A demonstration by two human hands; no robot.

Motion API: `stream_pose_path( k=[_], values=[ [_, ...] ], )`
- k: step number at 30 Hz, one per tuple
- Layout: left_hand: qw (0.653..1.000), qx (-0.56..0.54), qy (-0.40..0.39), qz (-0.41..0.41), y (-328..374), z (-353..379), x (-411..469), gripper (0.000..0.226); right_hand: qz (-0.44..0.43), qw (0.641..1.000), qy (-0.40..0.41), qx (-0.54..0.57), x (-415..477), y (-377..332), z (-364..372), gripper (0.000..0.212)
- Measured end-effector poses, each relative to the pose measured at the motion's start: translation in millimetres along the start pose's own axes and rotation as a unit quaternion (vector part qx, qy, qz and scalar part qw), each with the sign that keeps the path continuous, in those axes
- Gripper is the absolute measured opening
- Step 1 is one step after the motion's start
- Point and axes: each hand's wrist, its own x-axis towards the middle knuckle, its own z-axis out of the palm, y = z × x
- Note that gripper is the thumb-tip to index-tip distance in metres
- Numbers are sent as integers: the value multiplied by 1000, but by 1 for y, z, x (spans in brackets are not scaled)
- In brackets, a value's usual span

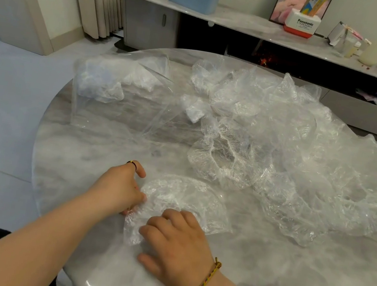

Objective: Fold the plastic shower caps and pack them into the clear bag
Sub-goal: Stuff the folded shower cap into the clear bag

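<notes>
Shower cap (189,196) gripped by left hand (118,187) and right hand (178,245); cap pile (291,159) beside, clear bag (115,96) beyond.

Soft, even, moderately bright light with no source in view; shadows are faint and soft-edged. A small white glare spot sits on the table (91,284) edge at bottom centre. The crumpled shower caps (279,157) glint at right. Wide-angle distortion bends the shelf (250,26) along the top, and the corners look slightly blurred.
</notes>
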Motion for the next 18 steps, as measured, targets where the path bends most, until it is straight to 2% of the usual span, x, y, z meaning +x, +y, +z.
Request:
stream_pose_path(
  k=[3, 5, 8, 9, 11, 12, 13, 15, 16, 18],
  values=[
    [1000, -11, -25, -15, 0, -4, -9, 28, 29, 999, -22, -12, 1, -10, 3, 27],
    [999, 26, -22, 1, 0, -4, -14, 25, 48, 998, -8, -28, 3, -11, 5, 23],
    [985, 121, 51, 110, -4, -4, -15, 21, 71, 997, 1, -22, 3, -10, 6, 21],
    [981, 106, 59, 154, -4, -6, -15, 19, 79, 997, -11, -4, 2, -9, 6, 22],
    [973, 19, 11, 231, 0, -8, -18, 25, 112, 988, -46, 100, 1, -9, -1, 20],
    [968, -25, -24, 249, 1, -8, -20, 29, 154, 966, -59, 197, 3, -10, -9, 17],
    [965, -56, -57, 249, 1, -8, -21, 33, 219, 928, -58, 297, 5, -11, -18, 14],
    [964, -79, -99, 232, -1, -4, -23, 30, 333, 822, -70, 456, 9, -11, -33, 15],
    [965, -87, -107, 224, -3, -1, -22, 27, 370, 782, -55, 498, 9, -8, -38, 21],
    [966, -117, -115, 200, -4, 4, -22, 54, 450, 723, -15, 525, 9, 3, -45, 35]
  ],
)
